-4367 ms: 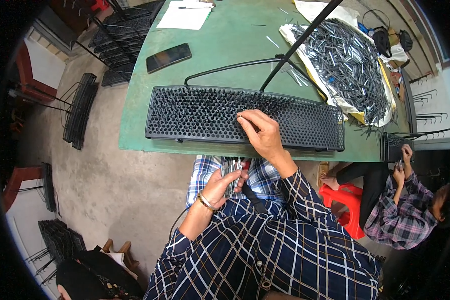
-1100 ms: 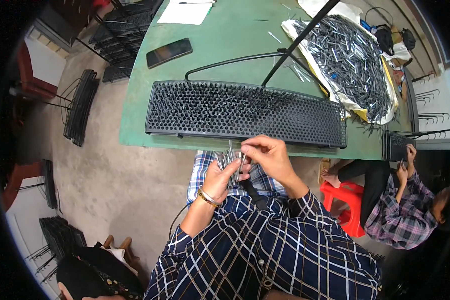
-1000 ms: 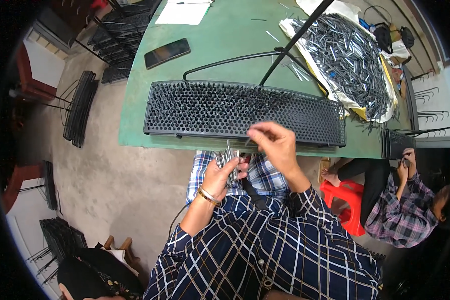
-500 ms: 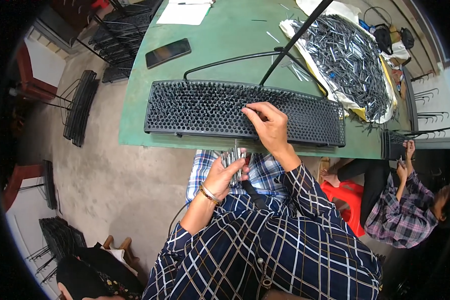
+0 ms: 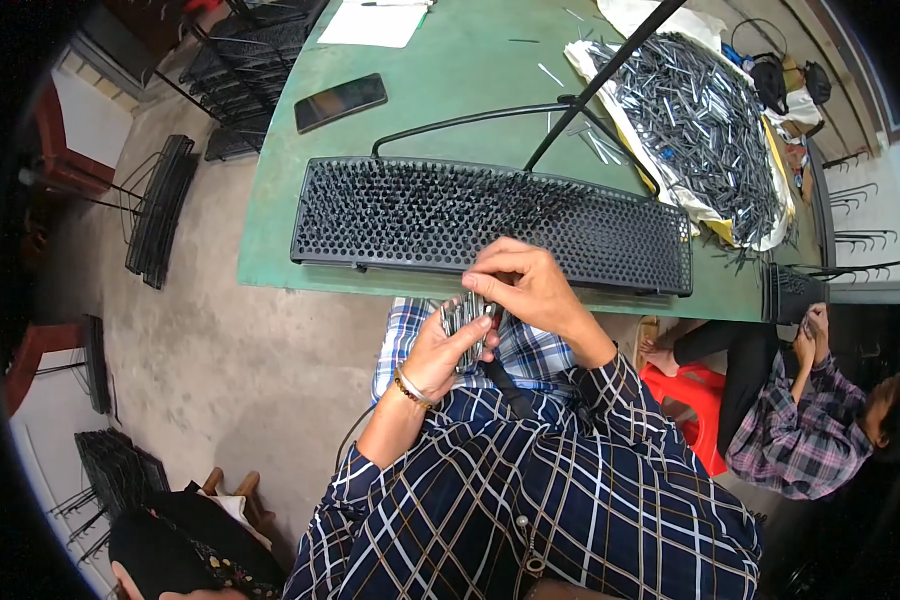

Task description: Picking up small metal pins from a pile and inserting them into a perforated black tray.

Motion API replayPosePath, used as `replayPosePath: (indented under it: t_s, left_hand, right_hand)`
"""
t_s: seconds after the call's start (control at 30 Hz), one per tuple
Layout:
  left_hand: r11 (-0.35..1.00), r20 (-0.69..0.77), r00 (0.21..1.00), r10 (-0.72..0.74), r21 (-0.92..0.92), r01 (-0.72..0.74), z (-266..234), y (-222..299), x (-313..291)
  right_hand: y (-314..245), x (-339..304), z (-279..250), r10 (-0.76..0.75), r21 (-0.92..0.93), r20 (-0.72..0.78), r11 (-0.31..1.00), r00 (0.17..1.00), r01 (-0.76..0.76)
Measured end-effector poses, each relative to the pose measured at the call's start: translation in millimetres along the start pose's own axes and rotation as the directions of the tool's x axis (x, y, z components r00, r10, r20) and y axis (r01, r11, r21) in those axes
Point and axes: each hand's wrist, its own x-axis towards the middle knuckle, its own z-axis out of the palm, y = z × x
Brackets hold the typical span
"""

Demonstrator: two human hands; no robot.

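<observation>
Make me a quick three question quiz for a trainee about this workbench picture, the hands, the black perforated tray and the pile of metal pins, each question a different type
1. True or false: the left hand grips a bundle of small metal pins.
2. Multiple choice: where is the right hand? A) on the phone B) at the pins in the left hand, by the near edge of the black perforated tray C) in the loose pile
3. Fill in: the loose pile of pins lies on the table's far ____ side.

Key: 1 true; 2 B; 3 right.
</observation>
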Motion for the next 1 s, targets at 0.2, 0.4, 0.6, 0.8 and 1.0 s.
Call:
replayPosePath:
  t_s: [0.2,0.4,0.6,0.8,1.0]
  left_hand:
    - [0.999,-0.013,1.0,0.011,-0.034,-0.011,1,0,1]
    - [0.999,-0.014,1.0,-0.009,-0.041,0.008,-4,-5,4]
    - [0.997,0.001,0.999,-0.041,-0.071,0.041,-6,-2,0]
    - [0.997,-0.036,0.999,-0.021,-0.07,0.018,-10,-2,0]
    - [0.997,-0.027,1.0,0.003,-0.072,-0.005,-7,6,-4]
  right_hand:
    - [-17,12,-10,0.226,0.208,-0.253,0.962,0.941,-0.175]
    - [0,37,-3,-0.21,-0.213,-0.479,0.97,0.852,0.119]
    - [18,37,7,-0.316,-0.347,-0.421,0.922,0.85,0.171]
    - [18,35,8,-0.484,-0.585,-0.257,0.767,0.836,0.264]
    - [18,32,8,-0.453,-0.627,-0.262,0.751,0.852,0.206]
